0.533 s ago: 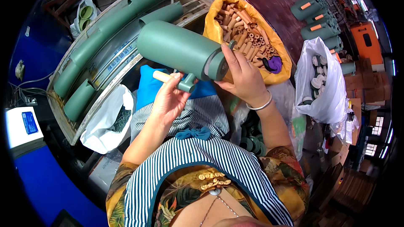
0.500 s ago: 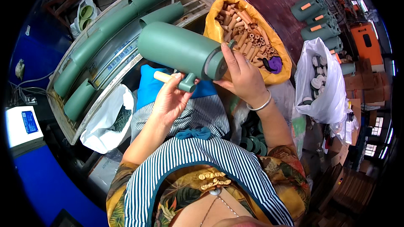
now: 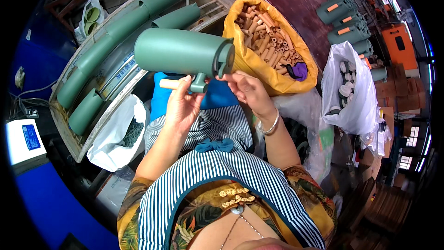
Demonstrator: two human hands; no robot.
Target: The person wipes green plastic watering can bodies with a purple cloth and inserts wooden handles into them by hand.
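Observation:
My left hand (image 3: 181,104) pinches a green T-shaped fitting (image 3: 199,83) with a tan peg-like handle (image 3: 169,84) pointing left. Just above it a large green cylinder (image 3: 178,52) lies on its side, its right end bearing a dark cap and a small hooked tab (image 3: 221,68). At the lower tip of that tab are the drawn-together fingertips of my right hand (image 3: 247,91); whatever they pinch is too small to tell. Blue cloth (image 3: 159,93) and a striped apron (image 3: 196,132) cover my lap below.
A yellow sack (image 3: 233,30) of tan tubes stands at the far right of the cylinder. Green half-shells (image 3: 99,55) fill a wooden-framed trough (image 3: 95,138) on the left. A white bag (image 3: 104,150) of screws, a white bag (image 3: 337,111) of caps and finished-looking green cylinders (image 3: 334,10) surround me.
The cylinder has shifted left and turned, bringing its tab from the upper side to the lower side. My right hand has moved down off the cap; my left hand went slightly left with the fitting.

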